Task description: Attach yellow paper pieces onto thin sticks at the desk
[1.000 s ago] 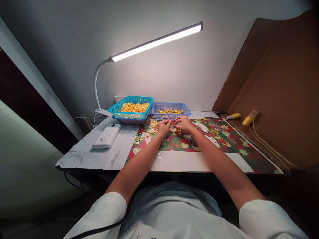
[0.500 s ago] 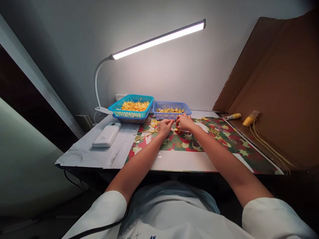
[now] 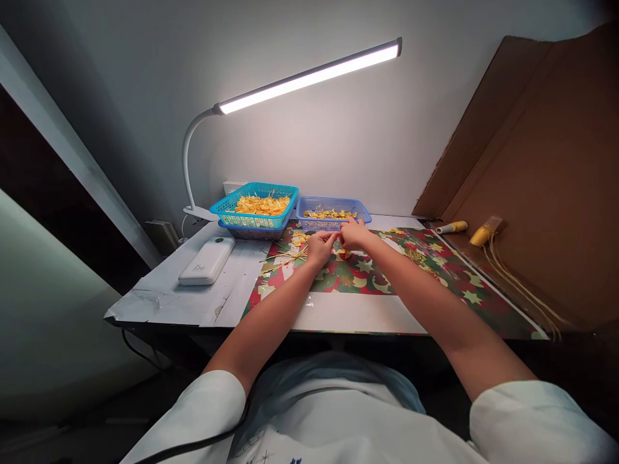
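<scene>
My left hand is closed in a pinch over the patterned sheet, its fingertips pointing right. My right hand meets it there, fingers also drawn together. Whatever sits between the fingertips is too small to make out. Just below my right hand lies a yellow petal-like piece. Left of my left hand are several thin green-gold stems and more yellow pieces. Behind the hands stands a periwinkle basket holding small gold pieces with stems.
A turquoise basket of yellow petals rests on a darker blue one. A white power bank lies at left. The lit lamp arches above. At right are cardboard, a yellow roll and a bundle of strands.
My right hand has shifted slightly left, and its fingers have closed in against the left fingertips. My left hand stays nearly where it was.
</scene>
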`<action>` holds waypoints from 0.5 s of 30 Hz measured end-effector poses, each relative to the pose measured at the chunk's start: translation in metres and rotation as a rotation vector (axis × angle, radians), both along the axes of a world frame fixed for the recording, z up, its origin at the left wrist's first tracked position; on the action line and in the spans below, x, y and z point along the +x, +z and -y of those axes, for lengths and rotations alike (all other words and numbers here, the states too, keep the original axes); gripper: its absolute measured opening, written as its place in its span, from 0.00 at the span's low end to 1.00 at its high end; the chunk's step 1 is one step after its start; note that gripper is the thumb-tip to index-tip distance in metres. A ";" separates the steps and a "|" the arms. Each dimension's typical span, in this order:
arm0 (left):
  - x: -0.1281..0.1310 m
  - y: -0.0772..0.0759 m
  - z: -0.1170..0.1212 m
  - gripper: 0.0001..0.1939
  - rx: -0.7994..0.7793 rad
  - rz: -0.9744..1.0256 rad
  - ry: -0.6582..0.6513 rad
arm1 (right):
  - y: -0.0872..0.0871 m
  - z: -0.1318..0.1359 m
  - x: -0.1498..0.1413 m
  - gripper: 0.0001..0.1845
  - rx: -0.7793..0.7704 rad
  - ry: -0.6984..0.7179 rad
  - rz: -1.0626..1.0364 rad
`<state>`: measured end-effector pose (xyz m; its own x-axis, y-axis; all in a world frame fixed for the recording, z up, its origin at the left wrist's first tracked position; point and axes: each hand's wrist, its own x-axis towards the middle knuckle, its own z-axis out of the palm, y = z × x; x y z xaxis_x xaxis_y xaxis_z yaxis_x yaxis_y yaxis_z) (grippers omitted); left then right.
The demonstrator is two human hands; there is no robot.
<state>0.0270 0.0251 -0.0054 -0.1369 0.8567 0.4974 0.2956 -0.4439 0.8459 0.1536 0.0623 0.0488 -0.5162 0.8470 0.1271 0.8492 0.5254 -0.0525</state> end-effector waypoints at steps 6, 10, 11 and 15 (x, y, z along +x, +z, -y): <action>0.001 0.001 0.002 0.14 0.041 -0.020 0.008 | 0.010 0.014 -0.006 0.05 -0.008 -0.087 0.228; 0.001 0.001 0.002 0.12 0.050 -0.003 0.005 | 0.016 0.023 -0.009 0.09 -0.014 -0.113 0.359; 0.001 0.001 0.001 0.12 0.054 -0.005 0.009 | 0.016 0.024 -0.009 0.09 -0.018 -0.115 0.366; 0.001 0.001 0.000 0.14 0.067 -0.004 0.003 | 0.013 0.022 -0.007 0.09 -0.050 -0.123 0.371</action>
